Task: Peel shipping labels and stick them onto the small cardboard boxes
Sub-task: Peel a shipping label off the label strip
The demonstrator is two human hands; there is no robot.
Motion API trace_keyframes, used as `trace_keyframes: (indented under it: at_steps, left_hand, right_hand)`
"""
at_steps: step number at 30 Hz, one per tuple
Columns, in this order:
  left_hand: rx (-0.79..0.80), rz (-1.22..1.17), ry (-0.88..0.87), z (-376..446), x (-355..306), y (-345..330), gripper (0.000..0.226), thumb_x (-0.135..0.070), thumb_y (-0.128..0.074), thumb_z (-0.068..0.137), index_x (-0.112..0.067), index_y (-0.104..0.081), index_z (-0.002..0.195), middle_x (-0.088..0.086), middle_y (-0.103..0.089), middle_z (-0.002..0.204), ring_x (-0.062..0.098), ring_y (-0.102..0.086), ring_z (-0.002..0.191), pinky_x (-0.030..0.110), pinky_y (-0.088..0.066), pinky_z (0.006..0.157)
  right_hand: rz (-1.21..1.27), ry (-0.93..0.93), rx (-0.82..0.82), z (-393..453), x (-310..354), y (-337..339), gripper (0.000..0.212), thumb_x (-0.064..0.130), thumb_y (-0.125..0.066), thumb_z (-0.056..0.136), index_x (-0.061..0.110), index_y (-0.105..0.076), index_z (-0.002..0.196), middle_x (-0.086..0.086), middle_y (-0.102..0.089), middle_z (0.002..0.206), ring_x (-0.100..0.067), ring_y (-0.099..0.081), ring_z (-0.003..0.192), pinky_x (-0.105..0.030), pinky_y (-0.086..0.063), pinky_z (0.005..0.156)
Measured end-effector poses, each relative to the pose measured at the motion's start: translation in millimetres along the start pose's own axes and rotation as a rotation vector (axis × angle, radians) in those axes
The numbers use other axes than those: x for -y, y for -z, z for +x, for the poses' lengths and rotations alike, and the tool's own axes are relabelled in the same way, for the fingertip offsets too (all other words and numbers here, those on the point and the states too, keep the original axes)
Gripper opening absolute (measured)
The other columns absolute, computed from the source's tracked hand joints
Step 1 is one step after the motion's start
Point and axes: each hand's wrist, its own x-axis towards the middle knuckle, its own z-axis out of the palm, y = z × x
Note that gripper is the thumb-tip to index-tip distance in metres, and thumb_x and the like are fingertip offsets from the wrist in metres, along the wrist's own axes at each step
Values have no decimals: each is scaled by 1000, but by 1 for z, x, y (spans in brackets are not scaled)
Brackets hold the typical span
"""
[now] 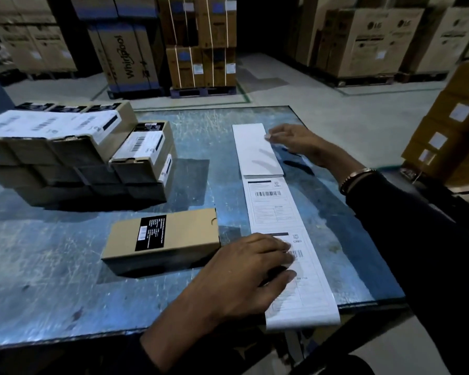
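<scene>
Left hand point(251, 269) presses flat on the label strip point(276, 212); right hand point(293, 142) pinches its far edge.

A scratched blue table point(65, 272) carries a stack of labelled boxes point(73, 155) at ten o'clock and a single small cardboard box point(161, 240) near its middle. A long strip of shipping labels point(279, 228) lies from one o'clock down to five o'clock, overhanging the near edge.

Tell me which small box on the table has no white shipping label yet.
The lone box lying by the left hand, apart from the stack: its top shows only a black product sticker. The visible tops of the stacked boxes already carry white barcode labels.
</scene>
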Motion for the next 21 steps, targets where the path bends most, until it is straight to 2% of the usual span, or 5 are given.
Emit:
trace_keyframes:
  at_steps: [5, 10, 12, 16, 21]
  left_hand:
    - [48, -6, -5, 0, 4, -3, 47, -54, -56, 106, -22, -71, 137, -8, -66, 146, 6, -51, 142, 35, -51, 110]
    - [70, 2, -5, -7, 3, -3, 58, -60, -55, 103, -23, -66, 145, -6, -59, 154, 9, -50, 145, 38, -52, 110]
    - [27, 34, -3, -10, 2, -1, 54, -62, -59, 100, -25, -71, 137, -9, -65, 147, 11, -58, 136, 40, -58, 99]
    - [-146, 106, 3, -19, -10, 5, 30, -59, -71, 94, -31, -79, 101, -15, -70, 111, 10, -65, 103, 36, -56, 69]
    - [-253, 72, -15, -50, -27, 0, 21, -45, -72, 99, -26, -83, 103, -11, -74, 114, 14, -67, 105, 38, -57, 79]
  right_hand:
    - [-446, 168, 116, -66, 2, -27, 56, 50, -83, 89, 29, -68, 138, 0, -53, 153, -16, -46, 143, -26, -31, 114]
    - [-452, 294, 142, -150, 4, -39, 44, 36, -88, 87, 33, -74, 128, 11, -64, 133, 6, -53, 114, -3, -34, 89]
    - [-435, 304, 138, -188, 6, -40, 34, 27, -88, 87, 32, -78, 120, 14, -69, 125, 7, -58, 109, -6, -39, 89]
    - [-374, 299, -32, -246, 0, -50, 16, 23, -86, 89, 29, -83, 103, 14, -76, 108, -7, -68, 105, -33, -54, 95]
    - [-285, 333, -232, -291, -14, -64, 17, 10, -84, 90, 23, -84, 102, 14, -78, 104, -8, -74, 99, -44, -60, 87]
